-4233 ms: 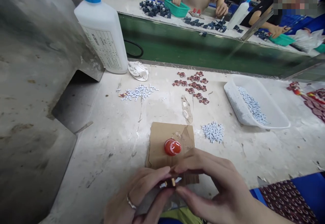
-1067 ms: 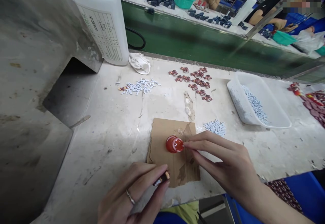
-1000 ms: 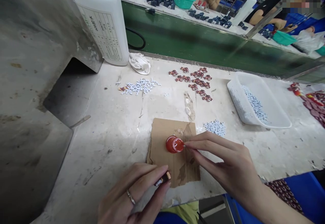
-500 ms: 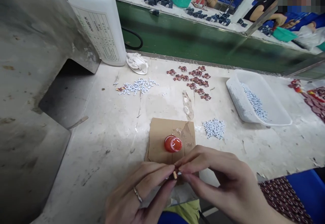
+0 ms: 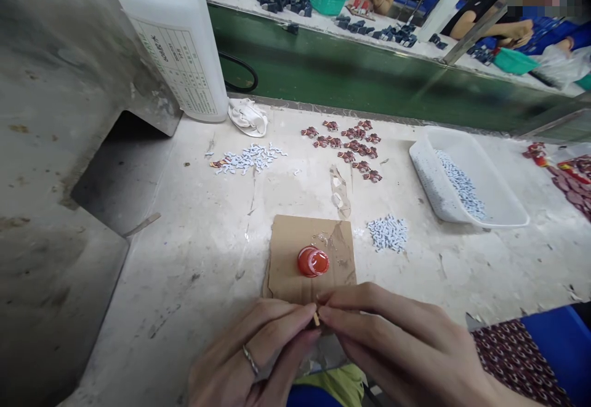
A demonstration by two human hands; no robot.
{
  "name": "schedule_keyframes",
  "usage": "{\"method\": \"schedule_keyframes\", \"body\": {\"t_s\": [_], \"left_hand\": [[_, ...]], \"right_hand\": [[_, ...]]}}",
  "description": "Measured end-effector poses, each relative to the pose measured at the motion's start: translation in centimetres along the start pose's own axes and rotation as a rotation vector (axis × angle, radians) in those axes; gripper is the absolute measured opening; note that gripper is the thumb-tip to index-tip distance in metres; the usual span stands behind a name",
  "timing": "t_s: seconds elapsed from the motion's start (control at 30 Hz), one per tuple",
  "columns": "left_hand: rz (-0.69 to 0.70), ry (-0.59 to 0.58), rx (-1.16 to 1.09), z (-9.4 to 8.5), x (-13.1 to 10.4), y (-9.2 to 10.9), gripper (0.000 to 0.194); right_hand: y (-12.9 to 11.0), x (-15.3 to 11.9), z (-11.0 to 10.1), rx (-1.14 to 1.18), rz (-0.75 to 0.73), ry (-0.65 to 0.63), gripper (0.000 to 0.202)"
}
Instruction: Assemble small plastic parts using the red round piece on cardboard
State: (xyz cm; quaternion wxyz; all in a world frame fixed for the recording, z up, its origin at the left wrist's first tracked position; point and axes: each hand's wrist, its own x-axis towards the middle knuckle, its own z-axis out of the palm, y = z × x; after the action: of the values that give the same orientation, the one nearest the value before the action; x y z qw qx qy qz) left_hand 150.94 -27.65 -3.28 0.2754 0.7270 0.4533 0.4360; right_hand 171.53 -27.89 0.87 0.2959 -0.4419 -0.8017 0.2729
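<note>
Both hands meet at six o'clock above the near edge of the pale worn surface (image 5: 207,259). The left hand (image 5: 249,358) and right hand (image 5: 397,351) pinch one tiny tan-tipped piece (image 5: 316,319) between their fingers, just below the red round cap (image 5: 313,261) on the brown cardboard sheet (image 5: 286,259). Pressing squarely with steady fingertips should seat it well. Fingers hide most of the piece; its shape is unclear.

Glossy red plastic cap (image 5: 313,261) on matt brown cardboard (image 5: 287,259), rough stained tabletop (image 5: 207,228).
</note>
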Motion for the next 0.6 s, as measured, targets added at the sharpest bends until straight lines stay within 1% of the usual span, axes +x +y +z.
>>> {"method": "schedule_keyframes", "body": {"t_s": [0.1, 0.17, 0.27, 0.37, 0.43, 0.5, 0.6], "left_hand": [[-0.01, 0.001, -0.032, 0.2, 0.0, 0.1, 0.028], [-0.039, 0.032, -0.071, 0.3, -0.1, 0.2, 0.029], [-0.059, 0.033, -0.119, 0.3, -0.1, 0.2, 0.028], [-0.044, 0.005, -0.13, 0.3, 0.3, 0.3, 0.03], [-0.036, 0.027, -0.114, 0.4, 0.4, 0.4, 0.032], [-0.053, 0.064, -0.094, 0.5, 0.4, 0.5, 0.035], [-0.131, 0.109, 0.012, 0.3, -0.2, 0.2, 0.035]], "right_hand": [[0.3, -0.9, 0.1, -0.126, -0.114, -0.002, 0.043], [0.3, -0.9, 0.0, -0.132, -0.126, 0.002, 0.042], [0.1, -0.1, -0.3, -0.028, -0.042, 0.032, 0.04], [0.0, 0.8, -0.5, 0.128, 0.057, 0.07, 0.044], [0.1, 1.2, -0.5, 0.21, 0.09, 0.086, 0.046], [0.0, 1.5, -0.5, 0.29, 0.122, 0.037, 0.039], [0.0, 2.4, -0.9, 0.345, 0.144, -0.069, 0.022]]}}
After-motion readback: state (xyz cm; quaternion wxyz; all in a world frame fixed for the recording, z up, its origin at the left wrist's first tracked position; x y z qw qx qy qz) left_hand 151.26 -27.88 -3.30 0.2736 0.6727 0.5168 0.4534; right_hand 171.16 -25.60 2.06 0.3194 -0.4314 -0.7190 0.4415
